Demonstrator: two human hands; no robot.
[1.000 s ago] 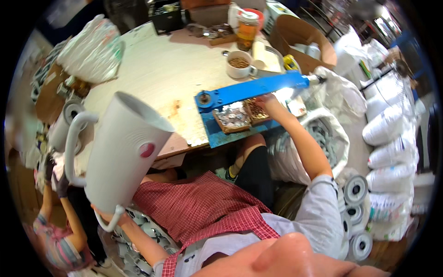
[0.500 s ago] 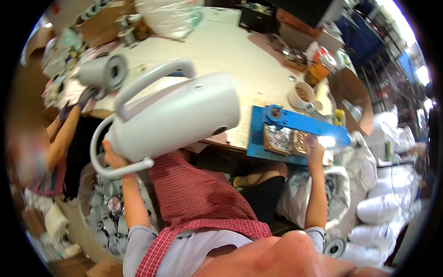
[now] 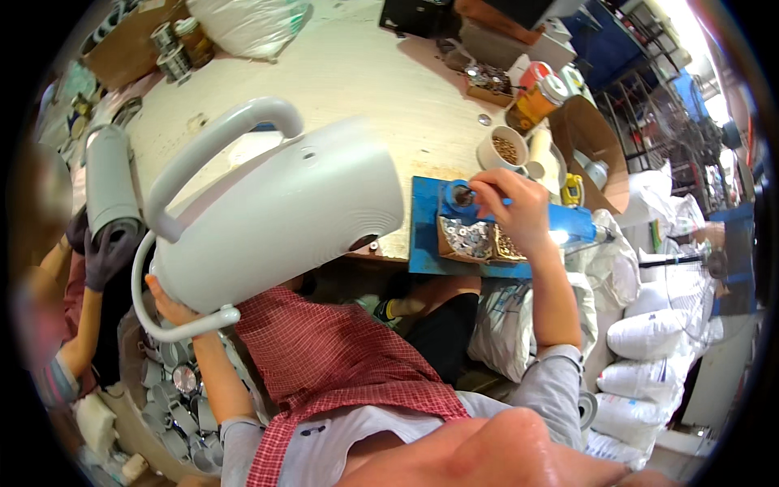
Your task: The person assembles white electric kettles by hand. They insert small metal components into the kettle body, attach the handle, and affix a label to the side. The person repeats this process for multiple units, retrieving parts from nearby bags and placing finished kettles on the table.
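A large light-grey jug body [image 3: 284, 215] with a long curved handle [image 3: 191, 154] lies tilted across the middle of the view. My left hand [image 3: 169, 304] grips its left end from below, fingers partly hidden behind it; a grey loop-shaped bar curves past that end. My right hand [image 3: 515, 203] is closed in a pinch at the round end of a blue metal bench fixture [image 3: 426, 235]. Whatever sits between its fingertips is too small to name. Just below that hand, small boxes of silvery washers [image 3: 468, 237] and brass-coloured bits [image 3: 508, 246] rest on the fixture.
A white cup of brown pieces [image 3: 505, 148] and an orange jar [image 3: 537, 101] stand on the pale table [image 3: 349, 89]. At left, a co-worker's gloved hands [image 3: 109, 252] hold a grey cylinder [image 3: 111, 183]. A bag of grey parts [image 3: 174, 398] stands below; white sacks [image 3: 645, 337] lie at right.
My right hand has moved from the small-parts boxes up and left to the fixture's round end. The jug has shifted slightly left in view. The co-worker's cylinder has turned upright.
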